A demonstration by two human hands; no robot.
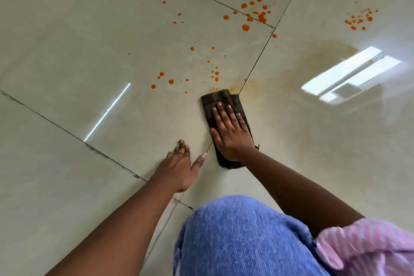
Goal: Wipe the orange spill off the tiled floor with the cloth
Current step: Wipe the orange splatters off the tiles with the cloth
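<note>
right hand [231,132] flat, fingers straight, pressing cloth [220,101]; cloth long axis points ahead at spill [245,27], drops lie ahead-left; left hand [179,168] flat on floor [78,51], bracing

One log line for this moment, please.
right hand flat on dark folded cloth | left hand braced on glossy tiled floor | orange droplets remain ahead

Tiled floor [89,47]: pale glazed tile, smooth and highly glossy, mirroring bright light; dark grout lines [257,67] look matt. Orange spill [245,27]: wet, shiny droplets at far centre; a dull, hazy smear [322,56] on the right. Cloth [215,101]: dark, matt woven fabric, frayed near edge. Trousers [235,237]: blue ribbed textile. Sleeve [367,244]: pink striped fabric.
</note>
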